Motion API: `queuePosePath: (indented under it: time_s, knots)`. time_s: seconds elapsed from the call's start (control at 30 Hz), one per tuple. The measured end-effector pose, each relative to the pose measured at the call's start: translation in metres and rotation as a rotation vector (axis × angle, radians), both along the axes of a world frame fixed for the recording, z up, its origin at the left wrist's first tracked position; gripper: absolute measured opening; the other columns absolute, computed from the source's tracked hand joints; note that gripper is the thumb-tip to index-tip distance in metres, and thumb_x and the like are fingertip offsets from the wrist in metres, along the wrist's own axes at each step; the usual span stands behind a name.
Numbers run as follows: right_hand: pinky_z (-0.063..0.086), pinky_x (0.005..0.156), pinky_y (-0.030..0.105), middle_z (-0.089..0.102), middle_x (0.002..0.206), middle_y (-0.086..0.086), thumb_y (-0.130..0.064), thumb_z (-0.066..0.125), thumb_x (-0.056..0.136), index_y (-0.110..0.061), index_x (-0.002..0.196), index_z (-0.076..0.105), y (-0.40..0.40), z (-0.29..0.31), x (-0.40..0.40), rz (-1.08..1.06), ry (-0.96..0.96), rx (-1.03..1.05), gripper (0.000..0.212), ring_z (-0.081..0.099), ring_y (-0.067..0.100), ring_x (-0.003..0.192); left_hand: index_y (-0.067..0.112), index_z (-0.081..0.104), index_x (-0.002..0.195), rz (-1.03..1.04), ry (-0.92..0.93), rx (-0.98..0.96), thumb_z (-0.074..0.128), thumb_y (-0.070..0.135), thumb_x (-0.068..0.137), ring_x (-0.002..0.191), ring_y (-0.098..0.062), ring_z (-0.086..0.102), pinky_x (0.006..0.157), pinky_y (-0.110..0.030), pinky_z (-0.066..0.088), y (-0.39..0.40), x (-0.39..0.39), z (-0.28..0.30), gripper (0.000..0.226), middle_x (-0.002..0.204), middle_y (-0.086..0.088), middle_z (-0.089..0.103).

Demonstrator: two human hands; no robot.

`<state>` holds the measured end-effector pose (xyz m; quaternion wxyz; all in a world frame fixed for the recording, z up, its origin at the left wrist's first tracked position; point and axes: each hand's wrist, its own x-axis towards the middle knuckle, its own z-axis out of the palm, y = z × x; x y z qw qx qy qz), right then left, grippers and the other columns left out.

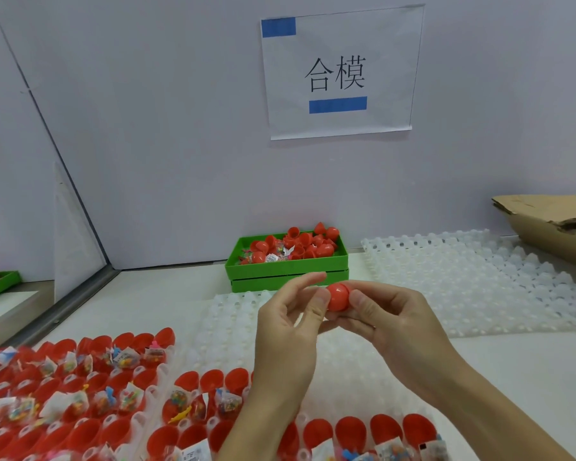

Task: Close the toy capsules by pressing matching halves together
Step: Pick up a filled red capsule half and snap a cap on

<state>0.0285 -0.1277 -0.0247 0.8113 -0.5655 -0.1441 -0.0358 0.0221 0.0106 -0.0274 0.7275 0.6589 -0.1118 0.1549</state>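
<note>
white table, clear moulded trays, stacked green bins, cardboard

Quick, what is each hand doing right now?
Left hand: pinching the red capsule from its left side.
Right hand: gripping the same capsule from the right.

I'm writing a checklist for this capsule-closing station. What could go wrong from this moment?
1. Both hands, left and right, pinch the red capsule by fingertips; it might slip before it snaps shut.
2. Toy packets poke out of the open capsule halves; one could get caught in a seam.
</note>
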Motion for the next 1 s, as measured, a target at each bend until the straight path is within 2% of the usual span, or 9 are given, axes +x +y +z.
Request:
queuePosePath:
  time_s: [0.07,0.13,0.27,0.57,0.87,1.0]
  knots:
    - [0.059,0.072,0.023,0.076,0.096,0.012,-0.027,0.071,0.071,-0.017,0.094,0.078,-0.002,-0.001,0.000,-0.035,0.000,-0.015,0.026,0.074,0.028,0.090,0.026,0.073,0.099,0.075,-0.078,0.080,0.063,0.021,0.090,0.088,-0.014,0.072,0.071,-0.026,0.060,0.000,-0.001,0.000,0.014,0.090,0.005,0.075]
    - [0.059,0.073,0.025,0.076,0.096,0.011,-0.033,0.074,0.067,-0.017,0.095,0.079,-0.003,-0.001,0.000,-0.057,-0.016,-0.048,0.033,0.074,0.027,0.091,0.029,0.073,0.098,0.081,-0.112,0.148,0.065,0.016,0.091,0.089,-0.013,0.071,0.073,-0.025,0.059,0.001,-0.003,0.001,0.016,0.091,0.008,0.075]
    - [0.060,0.070,0.027,0.077,0.094,0.008,-0.040,0.077,0.061,-0.021,0.093,0.079,-0.005,0.000,0.000,-0.105,-0.035,-0.132,0.038,0.074,0.025,0.089,0.032,0.070,0.100,0.063,-0.117,0.244,0.078,0.013,0.080,0.094,-0.006,0.067,0.074,-0.014,0.054,0.001,-0.003,0.002,0.028,0.092,0.015,0.072]
    - [0.058,0.063,0.024,0.077,0.088,0.007,-0.042,0.078,0.056,-0.022,0.088,0.080,-0.008,0.005,0.000,-0.109,-0.057,-0.170,0.037,0.075,0.024,0.080,0.034,0.071,0.097,0.023,-0.119,0.250,0.075,0.007,0.082,0.094,-0.007,0.069,0.082,-0.017,0.054,0.006,-0.002,0.005,0.031,0.091,0.016,0.074]
    - [0.058,0.063,0.022,0.078,0.088,0.002,-0.034,0.078,0.061,-0.025,0.093,0.077,-0.010,0.006,-0.001,-0.149,-0.131,-0.233,0.033,0.075,0.019,0.081,0.020,0.072,0.108,-0.066,-0.159,0.239,0.077,0.006,0.082,0.096,-0.012,0.070,0.080,-0.020,0.056,0.011,-0.003,0.005,0.030,0.097,0.008,0.075]
    - [0.057,0.060,0.019,0.078,0.085,-0.003,-0.030,0.076,0.064,-0.024,0.095,0.076,-0.011,0.009,-0.003,-0.162,-0.174,-0.290,0.031,0.074,0.014,0.075,0.032,0.071,0.102,-0.022,-0.162,0.281,0.078,0.008,0.080,0.094,-0.005,0.069,0.078,-0.015,0.054,0.011,-0.004,0.007,0.034,0.095,0.016,0.074]
